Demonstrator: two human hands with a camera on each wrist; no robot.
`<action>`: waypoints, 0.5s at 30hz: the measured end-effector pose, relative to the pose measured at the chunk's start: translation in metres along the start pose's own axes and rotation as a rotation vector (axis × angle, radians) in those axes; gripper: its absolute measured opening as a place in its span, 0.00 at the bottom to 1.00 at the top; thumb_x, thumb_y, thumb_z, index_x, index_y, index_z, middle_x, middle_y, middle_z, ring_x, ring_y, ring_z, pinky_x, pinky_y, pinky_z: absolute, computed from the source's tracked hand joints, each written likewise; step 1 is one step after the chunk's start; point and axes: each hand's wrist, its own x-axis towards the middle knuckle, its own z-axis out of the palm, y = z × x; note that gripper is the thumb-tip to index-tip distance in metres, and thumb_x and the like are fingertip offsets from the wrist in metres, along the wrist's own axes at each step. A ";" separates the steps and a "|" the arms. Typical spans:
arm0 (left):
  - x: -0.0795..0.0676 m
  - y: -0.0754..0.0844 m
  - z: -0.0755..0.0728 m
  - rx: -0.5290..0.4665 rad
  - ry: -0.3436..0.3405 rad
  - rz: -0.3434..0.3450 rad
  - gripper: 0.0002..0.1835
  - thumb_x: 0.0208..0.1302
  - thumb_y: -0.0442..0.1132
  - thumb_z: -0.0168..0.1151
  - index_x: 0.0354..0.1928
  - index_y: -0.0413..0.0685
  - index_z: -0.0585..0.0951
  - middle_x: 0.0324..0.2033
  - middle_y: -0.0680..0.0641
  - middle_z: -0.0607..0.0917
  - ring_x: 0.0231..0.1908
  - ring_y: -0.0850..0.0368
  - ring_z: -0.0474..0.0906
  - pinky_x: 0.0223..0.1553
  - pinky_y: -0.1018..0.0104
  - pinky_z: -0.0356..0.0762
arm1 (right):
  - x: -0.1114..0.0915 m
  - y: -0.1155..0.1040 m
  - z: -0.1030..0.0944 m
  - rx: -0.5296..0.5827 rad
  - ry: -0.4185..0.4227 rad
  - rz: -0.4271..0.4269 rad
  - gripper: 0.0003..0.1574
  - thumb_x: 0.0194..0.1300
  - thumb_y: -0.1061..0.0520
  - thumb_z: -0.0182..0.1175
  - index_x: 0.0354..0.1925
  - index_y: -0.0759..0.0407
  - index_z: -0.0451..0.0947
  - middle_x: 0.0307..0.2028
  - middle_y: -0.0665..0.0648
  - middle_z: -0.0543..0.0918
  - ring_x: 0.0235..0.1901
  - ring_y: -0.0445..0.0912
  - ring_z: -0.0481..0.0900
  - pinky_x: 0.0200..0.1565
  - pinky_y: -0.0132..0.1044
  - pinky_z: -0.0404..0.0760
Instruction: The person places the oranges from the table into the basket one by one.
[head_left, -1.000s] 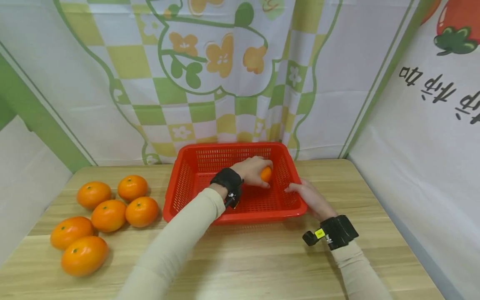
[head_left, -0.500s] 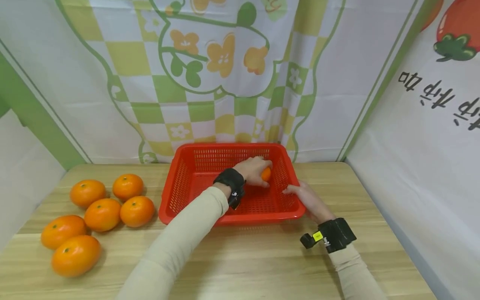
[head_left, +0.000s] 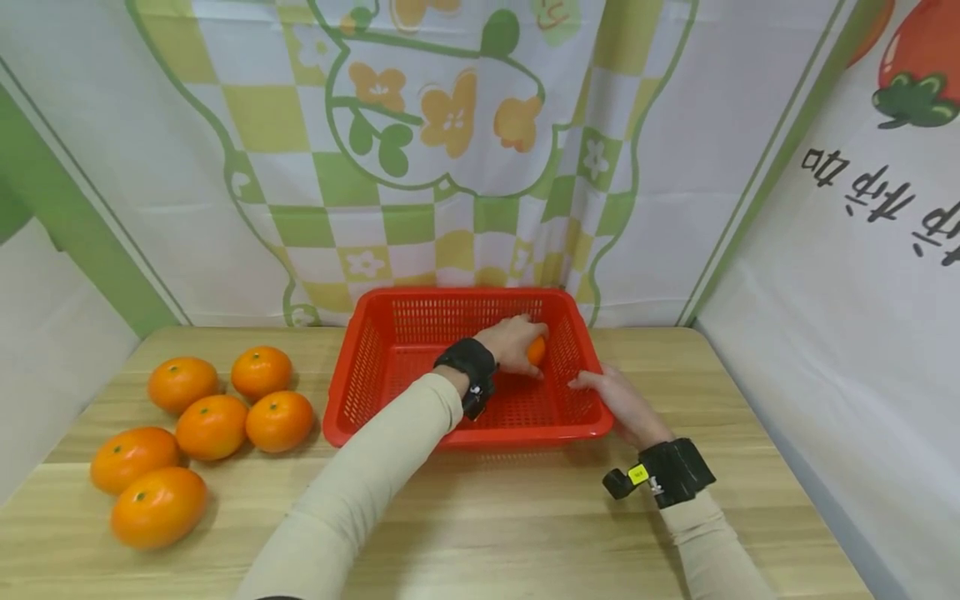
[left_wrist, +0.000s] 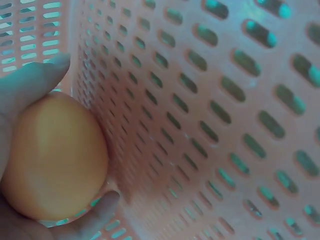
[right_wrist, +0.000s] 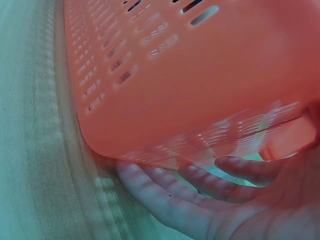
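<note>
Inside the red plastic basket (head_left: pixel 480 435), at its right end, my left hand (head_left: pixel 510 343) holds an orange (head_left: pixel 536 350). In the left wrist view, the thumb and fingers curl round the orange (left_wrist: pixel 57 157) from opposite sides, close to the perforated wall (left_wrist: pixel 185 115). My right hand (head_left: pixel 626 404) grips the basket's right side near the front corner, its thumb over the rim. The right wrist view has the fingers (right_wrist: pixel 170 202) spread along the outside of the basket (right_wrist: pixel 210 85), low down by the tabletop.
Several oranges (head_left: pixel 212 427) lie in a loose group on the wooden table (head_left: pixel 480 533), left of the basket. A checked, flowered curtain (head_left: pixel 450 208) hangs right behind the basket. A white printed panel (head_left: pixel 847 317) borders the table on the right.
</note>
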 end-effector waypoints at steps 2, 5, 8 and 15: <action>0.000 0.001 -0.001 0.011 0.002 0.007 0.40 0.46 0.61 0.70 0.59 0.51 0.70 0.56 0.42 0.73 0.56 0.46 0.65 0.57 0.50 0.66 | 0.000 0.000 0.000 -0.003 0.003 0.000 0.32 0.66 0.61 0.47 0.66 0.65 0.54 0.59 0.75 0.66 0.52 0.67 0.70 0.48 0.52 0.77; -0.001 0.002 -0.003 0.024 0.010 0.007 0.40 0.46 0.62 0.70 0.59 0.51 0.71 0.56 0.43 0.73 0.58 0.46 0.63 0.61 0.47 0.60 | 0.001 0.000 -0.001 -0.008 -0.007 -0.011 0.31 0.66 0.62 0.47 0.66 0.66 0.54 0.59 0.76 0.66 0.52 0.67 0.70 0.48 0.52 0.78; -0.001 0.003 -0.004 0.040 0.018 -0.001 0.40 0.44 0.63 0.70 0.58 0.52 0.71 0.55 0.43 0.73 0.57 0.47 0.64 0.62 0.46 0.58 | 0.002 0.000 -0.002 -0.013 -0.017 -0.021 0.32 0.66 0.61 0.47 0.66 0.66 0.54 0.58 0.76 0.66 0.51 0.67 0.70 0.47 0.51 0.79; 0.000 0.005 -0.004 0.034 0.021 0.000 0.42 0.42 0.64 0.70 0.58 0.52 0.71 0.57 0.41 0.71 0.56 0.46 0.65 0.60 0.47 0.61 | 0.002 0.002 -0.003 -0.005 -0.008 -0.008 0.33 0.66 0.61 0.47 0.67 0.66 0.53 0.58 0.76 0.66 0.52 0.66 0.70 0.47 0.49 0.79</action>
